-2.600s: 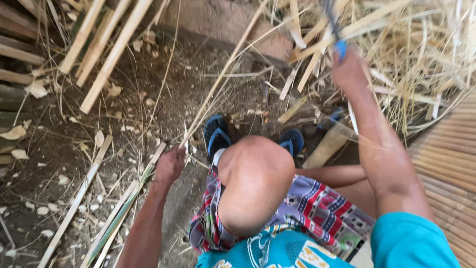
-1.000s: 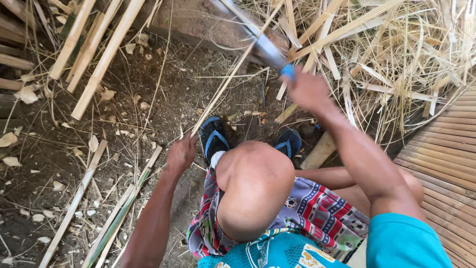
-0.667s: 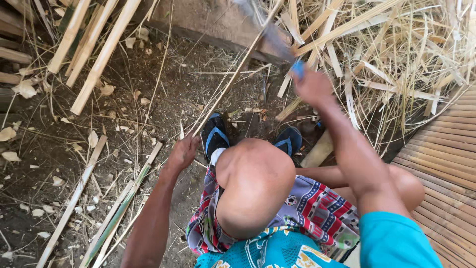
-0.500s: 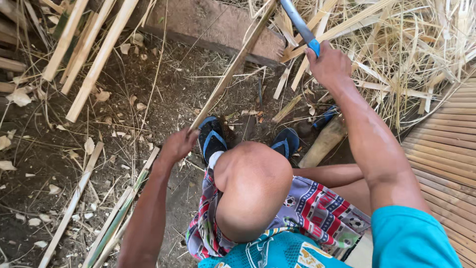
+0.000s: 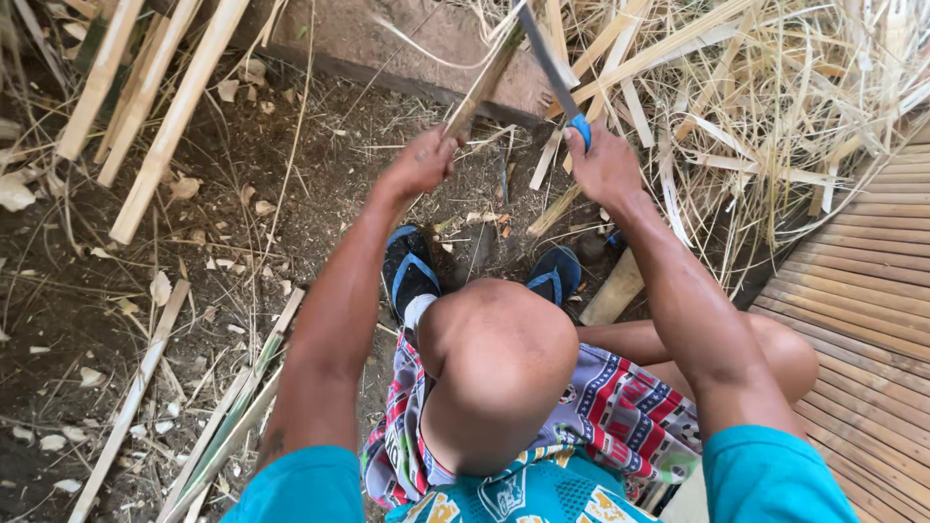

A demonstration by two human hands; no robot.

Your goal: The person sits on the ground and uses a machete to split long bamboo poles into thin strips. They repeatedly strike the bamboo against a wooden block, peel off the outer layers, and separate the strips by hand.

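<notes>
Above the blue sandals, a bamboo strip is clenched in the left hand, its length rising past the fingers toward the stone slab. A blue-handled knife is gripped by the right hand, blade angled against the strip. Split bamboo is piled left, shavings right, bare dirt between.
</notes>
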